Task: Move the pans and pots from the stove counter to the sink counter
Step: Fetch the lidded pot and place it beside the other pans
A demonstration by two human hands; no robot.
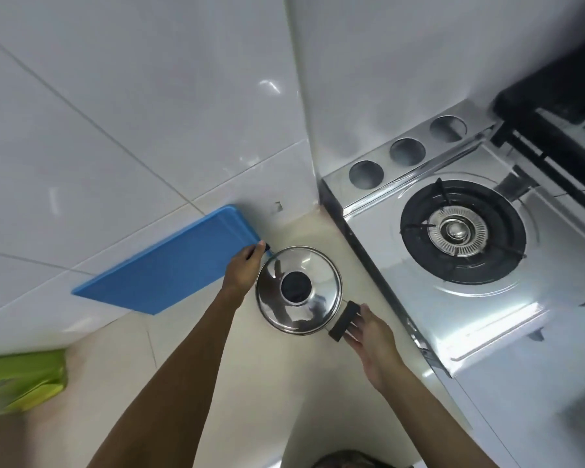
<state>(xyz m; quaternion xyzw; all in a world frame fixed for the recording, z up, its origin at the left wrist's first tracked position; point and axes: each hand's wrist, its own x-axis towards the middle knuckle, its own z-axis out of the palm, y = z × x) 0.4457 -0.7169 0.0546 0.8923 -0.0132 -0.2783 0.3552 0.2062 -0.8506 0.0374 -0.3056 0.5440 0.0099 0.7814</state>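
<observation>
A shiny steel pot (313, 310) with a lid and a black lid knob (296, 288) is over the beige counter (217, 366), just left of the stove. My left hand (245, 270) is closed around the pot's far black side handle. My right hand (372, 336) grips the near black side handle (344, 320). The lid covers the pot, so its inside is hidden. I cannot tell whether the pot rests on the counter or hangs just above it.
A steel gas stove (480, 292) with a black burner ring (462, 231) stands to the right. A blue cutting board (169, 265) leans on the white tiled wall behind the pot. A green object (24, 380) lies at the left edge.
</observation>
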